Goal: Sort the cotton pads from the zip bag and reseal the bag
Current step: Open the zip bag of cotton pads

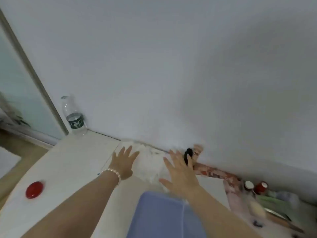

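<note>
**Both hands spread over the bag at the wall**

Head view: the zip bag (149, 166) lies flat on the white table (72, 162), its far edge against the wall, at about 12 o'clock from the person. It is clear and blurred; white cotton pads (151, 170) show through it as one pale mass.

The left hand (122, 164), with a pearl bracelet (112, 174) at the wrist, has its fingers straight and fanned apart over the bag's 9 o'clock edge. The right hand (179, 172) is likewise flat with fingers apart at the bag's 3 o'clock side. Whether either palm presses the bag cannot be told.

A blue box (164, 215) sits at 6 o'clock from the bag. A water bottle (73, 117) stands at 10 o'clock by the wall, a red disc (34, 189) at 8 o'clock. Cosmetics (257, 191) crowd the 4 o'clock side.
</note>
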Demonstrator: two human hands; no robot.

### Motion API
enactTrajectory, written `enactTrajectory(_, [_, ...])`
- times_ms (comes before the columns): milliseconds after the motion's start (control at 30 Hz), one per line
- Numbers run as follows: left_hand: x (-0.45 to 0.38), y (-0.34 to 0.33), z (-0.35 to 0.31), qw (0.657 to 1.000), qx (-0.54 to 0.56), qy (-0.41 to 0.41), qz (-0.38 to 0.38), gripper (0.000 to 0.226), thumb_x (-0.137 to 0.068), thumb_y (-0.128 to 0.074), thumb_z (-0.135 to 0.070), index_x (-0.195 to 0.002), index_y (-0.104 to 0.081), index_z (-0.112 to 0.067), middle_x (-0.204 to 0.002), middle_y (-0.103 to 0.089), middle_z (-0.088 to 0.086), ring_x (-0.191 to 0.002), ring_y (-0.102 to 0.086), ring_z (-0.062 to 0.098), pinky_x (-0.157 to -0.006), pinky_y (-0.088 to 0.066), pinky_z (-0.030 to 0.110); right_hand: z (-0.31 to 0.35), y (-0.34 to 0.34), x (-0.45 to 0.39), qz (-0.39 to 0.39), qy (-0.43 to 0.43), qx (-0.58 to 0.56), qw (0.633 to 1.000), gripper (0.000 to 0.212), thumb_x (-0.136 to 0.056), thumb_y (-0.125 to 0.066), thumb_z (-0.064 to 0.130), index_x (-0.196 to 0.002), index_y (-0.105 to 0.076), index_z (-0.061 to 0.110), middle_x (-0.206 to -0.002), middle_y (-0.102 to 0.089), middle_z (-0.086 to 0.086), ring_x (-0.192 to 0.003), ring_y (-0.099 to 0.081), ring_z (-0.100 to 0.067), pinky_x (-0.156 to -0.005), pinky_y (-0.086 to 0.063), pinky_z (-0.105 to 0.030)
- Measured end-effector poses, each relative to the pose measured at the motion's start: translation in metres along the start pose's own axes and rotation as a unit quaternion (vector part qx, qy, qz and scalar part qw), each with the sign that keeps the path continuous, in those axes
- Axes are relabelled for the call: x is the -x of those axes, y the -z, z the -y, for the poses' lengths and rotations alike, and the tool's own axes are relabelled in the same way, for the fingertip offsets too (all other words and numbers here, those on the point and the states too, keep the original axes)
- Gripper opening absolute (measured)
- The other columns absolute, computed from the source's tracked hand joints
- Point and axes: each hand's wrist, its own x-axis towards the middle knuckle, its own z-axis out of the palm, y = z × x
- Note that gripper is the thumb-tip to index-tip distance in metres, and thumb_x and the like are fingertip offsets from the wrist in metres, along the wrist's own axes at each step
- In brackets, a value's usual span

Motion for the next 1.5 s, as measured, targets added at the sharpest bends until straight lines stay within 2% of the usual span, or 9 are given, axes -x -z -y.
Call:
enactTrajectory(133, [-0.016, -0.022, 0.02, 0.999, -0.044, -0.003, 0.012, 0.096, -0.08, -0.054, -0.004, -0.149, 0.006, -0.034, -0.158, 0.012, 0.003, -0.146, 0.005, 0.027, -0.116, -0.007, 0.051, 0.024, -0.045, -0.01, 0.076, -0.024, -0.021, 0.997, 0.083, -0.088, -0.045, 0.053, -0.149, -0.001, 0.02, -0.157, 0.01, -0.014, -0.143, 0.012, -0.035, -0.111, 0.014, -0.055])
enactTrajectory(400, [-0.029, -0.053, 0.033, 0.986, 0.048, -0.068, -0.146, 0.065, -0.087, -0.048, -0.002, -0.147, -0.026, -0.015, -0.148, -0.038, 0.01, -0.126, -0.045, 0.03, -0.099, -0.038, 0.037, 0.041, -0.077, -0.021, 0.057, -0.101, -0.017, 0.993, 0.076, -0.093, -0.045, 0.035, -0.149, 0.004, 0.016, -0.156, 0.005, -0.018, -0.143, 0.0, -0.039, -0.112, -0.001, -0.058])
enactTrajectory(633, [-0.006, -0.005, 0.046, 0.931, 0.008, -0.159, -0.328, 0.016, -0.085, -0.046, -0.023, -0.1, -0.046, -0.028, -0.08, -0.069, 0.008, -0.067, -0.065, 0.03, -0.055, -0.047, 0.034, 0.027, -0.063, -0.018, -0.038, -0.113, 0.0, 0.993, 0.068, -0.097, -0.036, 0.045, -0.149, -0.004, 0.018, -0.156, -0.008, -0.015, -0.143, -0.011, -0.032, -0.113, -0.008, -0.054])
enactTrajectory(867, [0.06, 0.058, -0.005, 0.944, -0.242, -0.021, -0.222, 0.034, -0.101, -0.038, -0.033, -0.111, -0.058, -0.008, -0.111, -0.062, 0.013, -0.101, -0.061, 0.031, -0.069, -0.038, 0.031, 0.025, -0.039, 0.01, -0.21, -0.17, 0.018, 0.963, 0.07, -0.055, -0.085, 0.042, -0.113, -0.064, 0.008, -0.109, -0.064, -0.021, -0.099, -0.062, -0.037, -0.083, -0.051, -0.054])
enactTrajectory(1100, [0.125, 0.041, -0.072, 0.992, 0.088, -0.026, -0.085, 0.024, -0.095, -0.052, -0.019, -0.078, -0.054, -0.001, -0.086, -0.064, 0.016, -0.082, -0.066, 0.037, -0.057, -0.049, 0.033, 0.071, -0.024, 0.088, -0.101, -0.15, -0.16, 0.97, 0.034, -0.093, -0.043, 0.029, -0.125, -0.048, 0.018, -0.121, -0.054, -0.006, -0.113, -0.05, -0.026, -0.09, -0.038, -0.037])
enactTrajectory(1233, [0.143, 0.013, -0.094, 0.95, 0.298, -0.037, -0.084, 0.029, -0.092, -0.056, -0.025, -0.098, -0.056, 0.004, -0.096, -0.059, 0.016, -0.079, -0.057, 0.026, -0.064, -0.046, 0.03, 0.097, -0.009, 0.131, -0.037, -0.169, -0.381, 0.908, 0.016, -0.094, -0.04, 0.022, -0.095, -0.055, 0.017, -0.094, -0.055, -0.005, -0.088, -0.057, -0.025, -0.075, -0.046, -0.032])
enactTrajectory(1300, [0.155, -0.003, -0.099, 0.851, 0.522, -0.055, -0.023, 0.054, -0.093, -0.052, -0.04, -0.126, -0.044, 0.003, -0.103, -0.054, 0.016, -0.075, -0.059, 0.026, -0.066, -0.05, 0.035, 0.102, -0.005, 0.151, -0.009, -0.191, -0.466, 0.864, 0.013, -0.095, -0.043, 0.031, -0.104, -0.042, 0.022, -0.101, -0.05, -0.003, -0.091, -0.053, -0.023, -0.074, -0.046, -0.033])
enactTrajectory(1400, [0.177, -0.025, -0.104, 0.695, 0.707, -0.084, 0.099, 0.047, -0.094, -0.043, -0.051, -0.127, -0.034, -0.018, -0.119, -0.052, 0.021, -0.079, -0.063, 0.028, -0.073, -0.055, 0.038, 0.091, -0.006, 0.174, 0.042, -0.219, -0.658, 0.72, 0.069, -0.084, -0.058, 0.022, -0.141, -0.018, 0.024, -0.119, -0.05, -0.003, -0.096, -0.058, -0.026, -0.08, -0.05, -0.039])
enactTrajectory(1500, [0.189, -0.042, -0.105, 0.728, 0.678, -0.098, 0.009, 0.038, -0.093, -0.054, -0.034, -0.125, -0.048, -0.014, -0.127, -0.055, 0.013, -0.102, -0.061, 0.024, -0.093, -0.046, 0.037, 0.078, -0.009, 0.182, 0.025, -0.209, -0.765, 0.608, 0.096, -0.069, -0.071, 0.013, -0.147, -0.015, 0.014, -0.137, -0.046, -0.013, -0.092, -0.067, -0.033, -0.069, -0.056, -0.038])
